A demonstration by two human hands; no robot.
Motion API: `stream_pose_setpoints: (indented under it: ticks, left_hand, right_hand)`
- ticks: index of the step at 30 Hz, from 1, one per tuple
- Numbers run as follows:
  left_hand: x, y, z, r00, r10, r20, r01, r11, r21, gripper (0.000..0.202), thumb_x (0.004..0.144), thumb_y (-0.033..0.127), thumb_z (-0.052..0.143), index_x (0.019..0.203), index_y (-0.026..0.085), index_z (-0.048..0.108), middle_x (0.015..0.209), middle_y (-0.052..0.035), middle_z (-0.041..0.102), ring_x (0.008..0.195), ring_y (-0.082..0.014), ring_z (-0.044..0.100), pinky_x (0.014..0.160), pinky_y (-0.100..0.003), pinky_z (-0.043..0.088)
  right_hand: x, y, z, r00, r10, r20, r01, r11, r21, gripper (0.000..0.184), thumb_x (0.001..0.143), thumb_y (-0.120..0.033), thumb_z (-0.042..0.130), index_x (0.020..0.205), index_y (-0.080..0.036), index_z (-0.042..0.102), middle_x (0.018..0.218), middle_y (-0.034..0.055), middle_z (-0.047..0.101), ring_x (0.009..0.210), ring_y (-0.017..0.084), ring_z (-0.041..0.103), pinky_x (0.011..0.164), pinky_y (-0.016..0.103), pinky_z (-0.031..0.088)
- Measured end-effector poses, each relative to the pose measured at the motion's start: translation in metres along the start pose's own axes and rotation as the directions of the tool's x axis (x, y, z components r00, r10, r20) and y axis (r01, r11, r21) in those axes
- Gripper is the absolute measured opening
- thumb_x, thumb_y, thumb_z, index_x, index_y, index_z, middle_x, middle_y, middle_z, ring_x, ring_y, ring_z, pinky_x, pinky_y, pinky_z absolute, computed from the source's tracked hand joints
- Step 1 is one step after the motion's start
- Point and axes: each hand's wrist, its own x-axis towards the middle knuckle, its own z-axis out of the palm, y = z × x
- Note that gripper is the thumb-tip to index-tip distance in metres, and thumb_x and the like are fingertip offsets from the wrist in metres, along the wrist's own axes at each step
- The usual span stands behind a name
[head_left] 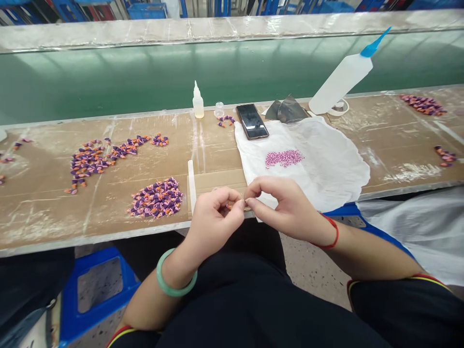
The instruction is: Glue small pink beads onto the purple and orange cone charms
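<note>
Brown tabletop (174, 157), green strip (145, 77) beyond, 2 hands (217, 220) (286, 208) in front

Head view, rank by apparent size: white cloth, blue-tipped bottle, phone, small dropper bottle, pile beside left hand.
1. White cloth
2. Blue-tipped bottle and pile beside the left hand: too alike to rank
3. Phone
4. Small dropper bottle

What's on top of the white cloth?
Small pink pieces are on the white cloth, and a phone overlaps its far-left corner. The right hand hides part of the cloth's near edge; whatever lies beneath it is covered.
</note>
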Motion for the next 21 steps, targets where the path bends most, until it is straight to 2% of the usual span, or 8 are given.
stream_pose_setpoints:
  ticks: [4,8,11,13,15,18,19,21]
  left_hand:
    - [0.001,0.002,-0.002,0.997,-0.043,0.061,0.043,0.999,-0.003,0.016,0.078,0.024,0.056,0.064,0.016,0.058,0.055,0.0028,0.049,0.05,-0.0083,0.04,0.047,-0.021,0.031]
    - [0.005,0.002,-0.007,0.958,-0.188,0.216,0.234,0.949,-0.213,0.021,0.08,0.031,0.061,0.067,0.016,0.057,0.052,0.0033,0.05,0.047,-0.0083,0.044,0.047,-0.02,0.034]
    - [0.007,0.0,-0.009,0.933,-0.221,0.283,0.31,0.895,-0.322,0.025,0.08,0.036,0.066,0.068,0.015,0.059,0.052,0.0041,0.049,0.045,-0.0067,0.042,0.045,-0.019,0.031]
    - [0.008,-0.001,-0.01,0.924,-0.235,0.3,0.337,0.873,-0.354,0.028,0.079,0.039,0.069,0.068,0.016,0.058,0.05,0.0051,0.047,0.044,-0.006,0.039,0.043,-0.019,0.028]
    - [0.008,-0.002,-0.009,0.923,-0.244,0.297,0.344,0.869,-0.356,0.029,0.078,0.038,0.071,0.066,0.016,0.056,0.048,0.0051,0.047,0.044,-0.0058,0.038,0.044,-0.018,0.028]
    - [0.007,0.0,-0.008,0.946,-0.22,0.238,0.295,0.889,-0.351,0.026,0.077,0.032,0.07,0.064,0.016,0.054,0.049,0.004,0.05,0.044,-0.0062,0.04,0.045,-0.019,0.031]
    - [0.006,0.0,-0.007,0.959,-0.199,0.203,0.26,0.903,-0.343,0.024,0.077,0.03,0.068,0.064,0.017,0.054,0.05,0.0038,0.051,0.044,-0.0065,0.041,0.045,-0.019,0.032]
    - [0.004,0.002,-0.005,0.986,-0.131,0.107,0.157,0.944,-0.292,0.018,0.078,0.026,0.063,0.065,0.017,0.054,0.051,0.0038,0.051,0.044,-0.0072,0.043,0.045,-0.019,0.034]
  right_hand:
    - [0.003,0.0,-0.006,0.996,-0.062,0.059,0.065,0.997,-0.051,0.012,0.081,-0.009,0.055,0.073,-0.018,0.057,0.066,-0.0029,0.061,0.061,0.008,0.055,0.058,0.02,0.043]
    - [0.004,0.001,-0.008,0.993,-0.088,0.08,0.091,0.995,-0.041,0.014,0.08,-0.006,0.055,0.074,-0.019,0.058,0.066,-0.0031,0.063,0.06,0.008,0.056,0.058,0.019,0.044]
    - [0.005,0.005,-0.007,0.975,-0.214,0.065,0.22,0.969,-0.114,0.014,0.082,-0.006,0.056,0.077,-0.02,0.057,0.068,-0.0016,0.065,0.061,0.009,0.058,0.06,0.021,0.046]
    - [0.005,0.009,-0.007,0.929,-0.363,0.074,0.37,0.898,-0.237,0.014,0.085,-0.007,0.056,0.081,-0.02,0.057,0.071,0.0005,0.068,0.064,0.012,0.06,0.062,0.025,0.048]
    - [0.006,0.013,-0.007,0.846,-0.519,0.121,0.525,0.772,-0.359,0.01,0.088,-0.01,0.056,0.086,-0.02,0.057,0.075,0.0039,0.071,0.069,0.016,0.064,0.066,0.03,0.05]
    - [0.007,0.016,-0.006,0.752,-0.645,0.134,0.632,0.648,-0.426,0.007,0.09,-0.013,0.057,0.092,-0.019,0.059,0.083,0.0075,0.074,0.078,0.02,0.068,0.069,0.033,0.052]
    - [0.007,0.016,-0.005,0.769,-0.633,0.093,0.609,0.681,-0.406,0.008,0.09,-0.012,0.057,0.093,-0.02,0.059,0.083,0.0066,0.074,0.079,0.019,0.068,0.07,0.033,0.053]
    - [0.007,0.013,-0.002,0.87,-0.493,-0.011,0.472,0.837,-0.277,0.012,0.088,-0.011,0.057,0.092,-0.021,0.059,0.082,0.0037,0.074,0.075,0.016,0.068,0.069,0.03,0.054]
